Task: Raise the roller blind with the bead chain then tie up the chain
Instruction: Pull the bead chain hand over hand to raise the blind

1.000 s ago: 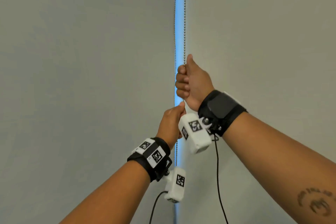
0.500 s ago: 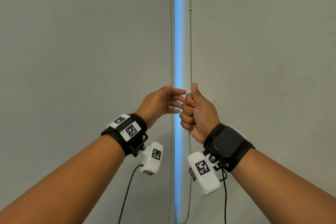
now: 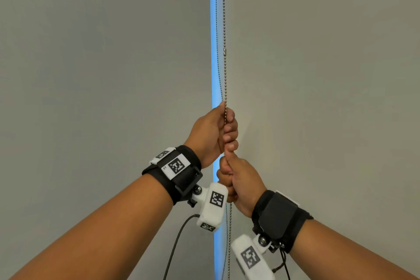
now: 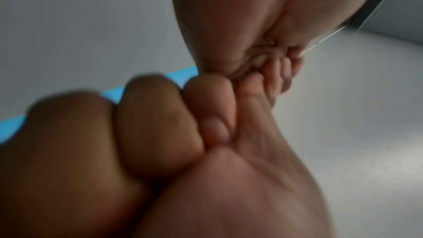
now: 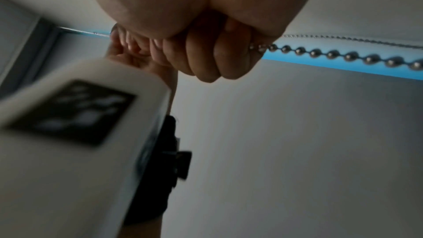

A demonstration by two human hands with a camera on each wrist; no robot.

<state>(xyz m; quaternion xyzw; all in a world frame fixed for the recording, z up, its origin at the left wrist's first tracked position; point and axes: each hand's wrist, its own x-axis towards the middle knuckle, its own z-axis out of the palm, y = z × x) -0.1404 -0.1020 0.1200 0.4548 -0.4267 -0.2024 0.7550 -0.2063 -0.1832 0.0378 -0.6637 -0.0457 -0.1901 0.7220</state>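
Note:
A metal bead chain hangs in two strands in front of a bright blue gap between two grey blind panels. A small connector sits on the right strand. My left hand grips that strand, fingers curled round it. Directly below, touching it, my right hand holds the same strand in a fist. In the right wrist view the beads run out of my right hand. In the left wrist view a thin length of chain leaves my left hand.
Grey blind fabric fills the left and right of the head view; its lower edge is out of frame. Loose chain hangs below my fists beside the wrist cameras and their black cables.
My left hand, open beside the chain half a second ago, has risen and closed on the strand above my right hand. My right fist has come down; the connector sits lower.

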